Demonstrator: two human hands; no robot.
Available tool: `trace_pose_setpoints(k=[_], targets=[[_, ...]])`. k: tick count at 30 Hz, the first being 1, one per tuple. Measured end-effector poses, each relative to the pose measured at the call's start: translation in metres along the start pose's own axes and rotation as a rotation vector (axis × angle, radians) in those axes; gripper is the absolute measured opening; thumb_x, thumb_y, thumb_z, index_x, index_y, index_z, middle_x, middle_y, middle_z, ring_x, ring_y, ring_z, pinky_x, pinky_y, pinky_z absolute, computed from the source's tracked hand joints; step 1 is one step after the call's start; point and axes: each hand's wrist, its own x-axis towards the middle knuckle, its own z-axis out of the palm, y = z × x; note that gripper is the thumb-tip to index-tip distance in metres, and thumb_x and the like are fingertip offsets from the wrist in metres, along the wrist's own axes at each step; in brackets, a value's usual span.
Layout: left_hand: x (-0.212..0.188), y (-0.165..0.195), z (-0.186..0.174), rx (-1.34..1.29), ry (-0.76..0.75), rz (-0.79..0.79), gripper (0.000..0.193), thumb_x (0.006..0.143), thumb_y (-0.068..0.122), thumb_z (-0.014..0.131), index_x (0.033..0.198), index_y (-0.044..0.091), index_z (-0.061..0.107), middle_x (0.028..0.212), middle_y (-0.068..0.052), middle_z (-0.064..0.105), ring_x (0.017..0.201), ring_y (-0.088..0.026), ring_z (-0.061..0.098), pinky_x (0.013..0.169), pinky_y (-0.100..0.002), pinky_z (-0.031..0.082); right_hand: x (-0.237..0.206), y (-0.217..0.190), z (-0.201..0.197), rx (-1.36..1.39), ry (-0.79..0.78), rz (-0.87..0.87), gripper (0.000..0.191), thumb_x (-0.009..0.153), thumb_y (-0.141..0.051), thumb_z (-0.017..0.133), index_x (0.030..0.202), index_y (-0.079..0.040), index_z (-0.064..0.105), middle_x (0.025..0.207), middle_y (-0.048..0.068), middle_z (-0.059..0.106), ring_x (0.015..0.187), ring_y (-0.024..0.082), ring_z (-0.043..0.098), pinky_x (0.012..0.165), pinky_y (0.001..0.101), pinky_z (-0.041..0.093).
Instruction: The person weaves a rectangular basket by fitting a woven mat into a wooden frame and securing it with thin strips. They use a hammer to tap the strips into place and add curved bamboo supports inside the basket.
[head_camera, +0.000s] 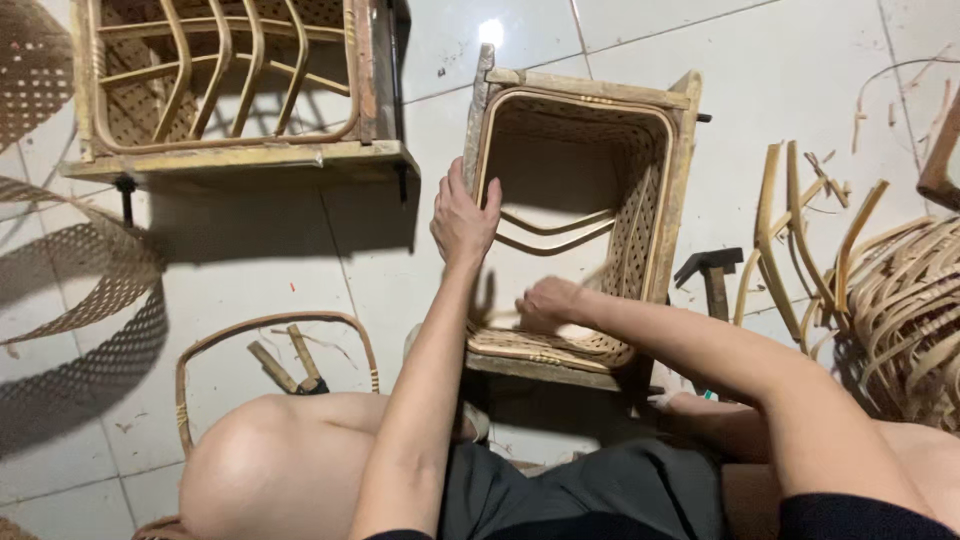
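left hand (462, 218) is clamped on the rattan frame's (585, 95) left rim, while right hand (545, 303) is pressed, fingers curled, on its lower woven edge.

At the upper left of the frame a second rattan frame (225, 85) with curved ribs stands on the white tiled floor (800, 70). Woven cane sheets (95, 270) curl along the left edge. A bent cane hoop (270, 325) lies at lower left, with pliers (290, 365) inside it. A hammer (712, 272) rests right of centre, beside a heap of split cane strips (890, 300) at the right edge.
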Motion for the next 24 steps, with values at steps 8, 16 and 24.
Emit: trace_pose_setpoints(k=[8,16,24], targets=[[0.001,-0.002,0.001,0.033,-0.033,-0.032,0.069,0.094,0.049,0.062,0.147,0.008,0.046,0.129,-0.019,0.062,0.115,-0.038,0.063,0.094,-0.052,0.052,0.028,0.04,-0.021,-0.279,0.31,0.309,0.038,0.086,-0.02,0.068,0.118,-0.006,0.056,0.093,0.01,0.063,0.076,0.018,0.064,0.059,0.0321,0.059],[-0.004,-0.002,0.001,0.022,-0.004,-0.021,0.068,0.094,0.049,0.063,0.145,0.007,0.047,0.129,-0.019,0.064,0.116,-0.039,0.063,0.093,-0.053,0.053,0.006,0.013,-0.026,-0.241,0.134,0.111,0.039,0.092,-0.035,0.062,0.12,-0.009,0.059,0.093,0.007,0.064,0.078,0.017,0.066,0.063,0.0335,0.057],[0.001,-0.003,0.0,0.028,-0.013,-0.023,0.07,0.093,0.05,0.062,0.146,0.008,0.047,0.129,-0.019,0.063,0.114,-0.039,0.064,0.093,-0.054,0.053,0.042,0.074,-0.022,-0.378,0.535,0.339,0.027,0.097,-0.031,0.059,0.115,-0.012,0.06,0.099,0.003,0.069,0.088,0.016,0.068,0.067,0.0344,0.056]])
